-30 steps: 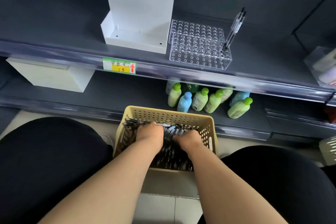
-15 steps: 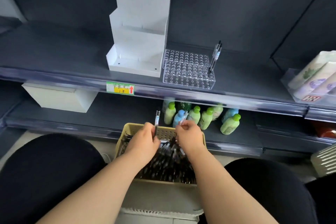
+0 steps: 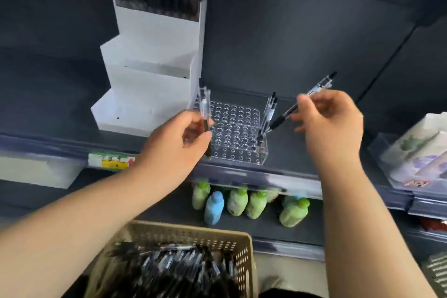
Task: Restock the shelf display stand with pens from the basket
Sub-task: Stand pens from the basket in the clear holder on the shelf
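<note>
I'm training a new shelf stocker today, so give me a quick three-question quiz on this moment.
1. True or false: the left hand holds a pen, and so does the right hand.
2. The two standing pens in the clear stand are at its: A) left edge B) middle C) right edge.
3. Fill in: the held pen nearer to upright is in the ___ hand.
Key: 1 true; 2 C; 3 left.
</note>
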`<state>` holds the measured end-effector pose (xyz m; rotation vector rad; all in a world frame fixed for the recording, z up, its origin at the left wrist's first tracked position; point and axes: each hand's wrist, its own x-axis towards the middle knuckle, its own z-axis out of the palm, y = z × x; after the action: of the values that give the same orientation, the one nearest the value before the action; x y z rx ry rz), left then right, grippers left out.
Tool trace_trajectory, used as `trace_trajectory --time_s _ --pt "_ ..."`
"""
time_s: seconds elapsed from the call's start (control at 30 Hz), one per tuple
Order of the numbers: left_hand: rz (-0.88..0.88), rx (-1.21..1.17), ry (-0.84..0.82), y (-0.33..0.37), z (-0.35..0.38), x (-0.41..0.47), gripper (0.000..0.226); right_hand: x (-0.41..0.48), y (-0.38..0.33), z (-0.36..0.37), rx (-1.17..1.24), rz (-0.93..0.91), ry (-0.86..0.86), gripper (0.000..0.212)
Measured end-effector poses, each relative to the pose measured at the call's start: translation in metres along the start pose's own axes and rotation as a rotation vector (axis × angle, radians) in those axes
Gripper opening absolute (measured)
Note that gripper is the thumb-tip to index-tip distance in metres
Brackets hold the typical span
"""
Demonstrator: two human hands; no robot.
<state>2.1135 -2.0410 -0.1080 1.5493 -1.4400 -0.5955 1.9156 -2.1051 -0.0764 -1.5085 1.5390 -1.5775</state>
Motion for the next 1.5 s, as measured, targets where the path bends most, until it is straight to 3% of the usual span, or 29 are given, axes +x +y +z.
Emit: trace_trajectory --time_s 0.3,0.53,0.8,0.97,1.17,1.27,1.5 --pt "0.056 -0.147 -0.025 0.007 0.067 0.062 0.020 0.042 0.046 0.029 -0.306 -0.010 -0.124 0.011" --pt "0.062 -0.133 -0.081 -0.004 0.096 0.068 0.024 0.046 0.069 0.036 -0.486 -0.039 -0.326 0.012" --pt "0.140 -0.102 -0.046 0.002 0.104 0.078 0.025 0.050 0.071 0.031 -0.549 -0.035 -0.400 0.020" --pt "0.178 -0.036 -0.050 0.004 0.108 0.076 0.025 0.044 0.065 0.032 -0.570 -0.040 -0.451 0.012" --pt "0.151 0.007 -0.107 0.005 0.119 0.074 0.032 0.052 0.063 0.010 -0.603 0.079 -0.453 0.014" --pt "0.127 0.103 -0.160 0.000 0.125 0.076 0.023 0.052 0.063 0.002 -0.587 0.103 -0.453 0.010" --pt "0.130 0.210 -0.115 -0.008 0.136 0.075 0.022 0.048 0.065 -0.003 -0.594 0.133 -0.489 0.021"
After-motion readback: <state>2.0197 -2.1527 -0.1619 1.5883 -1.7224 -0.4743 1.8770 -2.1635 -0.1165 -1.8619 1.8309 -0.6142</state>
